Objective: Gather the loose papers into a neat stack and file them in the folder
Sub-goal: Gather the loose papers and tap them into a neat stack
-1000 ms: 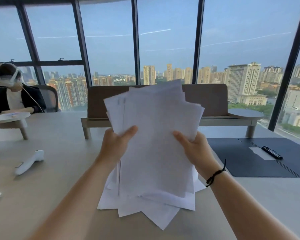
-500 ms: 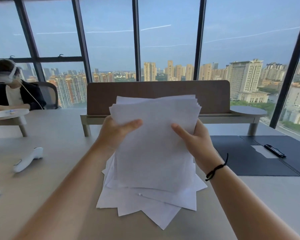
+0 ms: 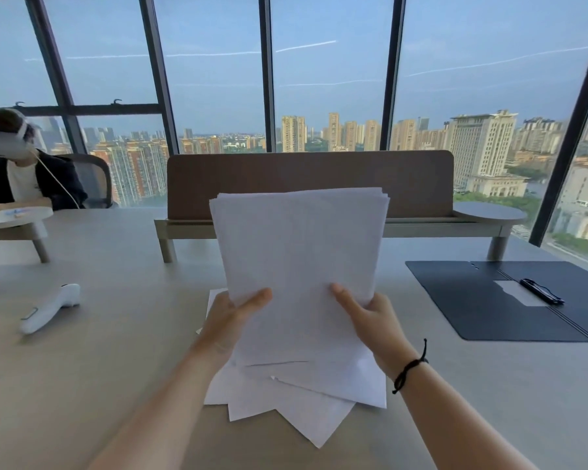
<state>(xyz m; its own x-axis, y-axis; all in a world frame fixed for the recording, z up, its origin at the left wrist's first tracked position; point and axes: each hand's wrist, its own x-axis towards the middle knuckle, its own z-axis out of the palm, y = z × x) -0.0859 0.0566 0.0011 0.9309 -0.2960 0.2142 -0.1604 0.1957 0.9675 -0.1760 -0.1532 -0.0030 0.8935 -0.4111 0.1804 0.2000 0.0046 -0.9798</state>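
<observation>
Left hand (image 3: 233,322): closed on the left edge of the paper bundle (image 3: 299,266), thumb across the front sheet, fingers hidden behind.
Right hand (image 3: 370,317): clamped on the bundle's right edge the same way, thumb in front.
Papers: held upright over the counter (image 3: 99,385) at 12 o'clock from the wearer; top edges nearly flush, only a slight fan at the upper right corner.
Change: a second ago the sheets splayed at odd angles and both hands gripped higher up — now the grip sits near the bottom and the tops line up.
Leftover sheets (image 3: 302,408): several lie fanned on the counter beneath the bundle, corners pointing toward 6 o'clock.
Folder (image 3: 472,300): open and flat at 2 o'clock, well apart from the papers, a pen (image 3: 542,291) lying on it.
Meaning: squaring looks well along, yet the loose sheets below want collecting before filing — a judgement only.
</observation>
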